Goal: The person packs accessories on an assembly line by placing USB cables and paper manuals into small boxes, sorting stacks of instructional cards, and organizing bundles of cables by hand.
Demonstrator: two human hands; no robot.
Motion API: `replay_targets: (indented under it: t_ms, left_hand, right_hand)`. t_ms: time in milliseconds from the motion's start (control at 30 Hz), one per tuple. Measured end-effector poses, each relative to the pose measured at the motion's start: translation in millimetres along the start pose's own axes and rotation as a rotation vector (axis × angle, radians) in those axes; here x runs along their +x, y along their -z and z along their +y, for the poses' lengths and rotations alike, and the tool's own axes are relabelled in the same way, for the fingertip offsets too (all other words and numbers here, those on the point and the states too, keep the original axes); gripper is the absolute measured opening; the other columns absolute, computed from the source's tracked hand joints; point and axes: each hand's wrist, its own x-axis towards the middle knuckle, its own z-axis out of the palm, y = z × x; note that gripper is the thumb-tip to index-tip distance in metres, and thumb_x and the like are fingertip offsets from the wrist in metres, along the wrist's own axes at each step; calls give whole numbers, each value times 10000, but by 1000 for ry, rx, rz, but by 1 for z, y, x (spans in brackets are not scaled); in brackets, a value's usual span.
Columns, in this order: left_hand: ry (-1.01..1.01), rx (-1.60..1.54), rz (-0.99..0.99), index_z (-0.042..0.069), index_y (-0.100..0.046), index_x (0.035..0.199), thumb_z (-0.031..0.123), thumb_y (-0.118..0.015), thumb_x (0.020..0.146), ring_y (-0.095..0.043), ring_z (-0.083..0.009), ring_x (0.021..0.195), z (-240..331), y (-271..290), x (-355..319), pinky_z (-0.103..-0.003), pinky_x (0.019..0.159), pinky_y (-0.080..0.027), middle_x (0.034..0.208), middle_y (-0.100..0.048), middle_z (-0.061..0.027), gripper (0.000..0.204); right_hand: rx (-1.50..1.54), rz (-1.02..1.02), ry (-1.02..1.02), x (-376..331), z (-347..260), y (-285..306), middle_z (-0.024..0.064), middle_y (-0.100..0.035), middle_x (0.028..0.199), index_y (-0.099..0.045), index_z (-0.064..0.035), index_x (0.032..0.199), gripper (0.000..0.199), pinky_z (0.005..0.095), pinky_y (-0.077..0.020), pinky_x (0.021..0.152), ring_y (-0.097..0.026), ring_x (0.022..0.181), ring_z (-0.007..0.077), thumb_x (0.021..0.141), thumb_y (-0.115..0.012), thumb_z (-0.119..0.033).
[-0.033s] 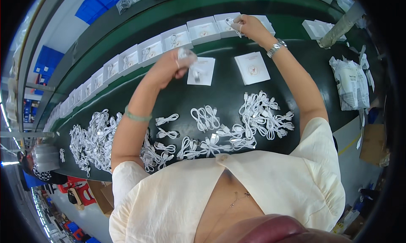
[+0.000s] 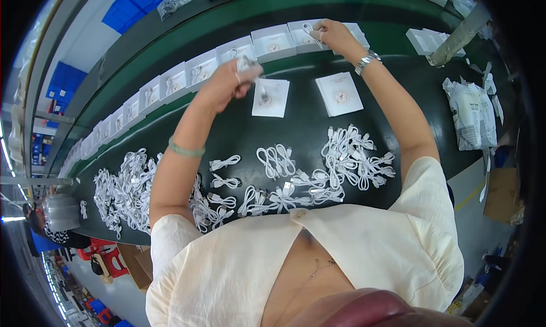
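My right hand point(image 2: 338, 37) pinches a looped white USB cable point(image 2: 308, 29) over an open white box point(image 2: 300, 41) in the far row. Closed around more bundled white USB cable point(image 2: 244, 64) is my left hand point(image 2: 219, 89), raised nearer to me beside the row; a plug end hangs below its fingers. Under that plug lies a square white printed card or stack point(image 2: 276, 102). A second stack of white cards point(image 2: 343, 98) rests to its right. Several coiled white cables point(image 2: 276, 159) are spread on the dark green table between my arms.
A curved row of open white boxes point(image 2: 149, 94) runs along the far side, several with cables inside. At the left is a large cable heap point(image 2: 128, 190). On the right are a white plastic bag point(image 2: 469, 114), white trays point(image 2: 426, 41) and a wrapped post point(image 2: 459, 40).
My left hand has shifted slightly up and to the left with its cable. My right hand stays almost in place at the box, still pinching its cable.
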Motion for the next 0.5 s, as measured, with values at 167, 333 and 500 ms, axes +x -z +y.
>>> replay_targets:
  t_ms: [167, 333, 500]
  left_hand:
    - [-78, 140, 228, 74, -525, 815, 246, -628, 852, -374, -62, 488, 21, 20, 60, -213, 431, -275, 583, -455, 17, 203]
    - [-45, 331, 269, 63, -529, 795, 249, -672, 821, -380, -66, 467, 21, 29, 97, -229, 398, -274, 587, -483, -7, 236]
    - [-125, 297, 316, 24, -548, 798, 241, -692, 800, -382, -75, 469, 2, 28, 109, -242, 402, -271, 629, -521, -33, 260]
  right_hand:
    - [-287, 106, 3, 47, 9, -36, 153, -677, 845, -675, -16, 923, 252, 319, -498, 720, -650, 780, 244, 792, -599, -217]
    - [-398, -117, 67, 58, 12, -55, 169, -677, 832, -687, -26, 918, 279, 361, -504, 748, -655, 799, 281, 806, -583, -259]
    - [-201, 47, 196, 30, -32, -59, 171, -672, 840, -677, -44, 986, 314, 347, -504, 729, -651, 784, 269, 828, -588, -300]
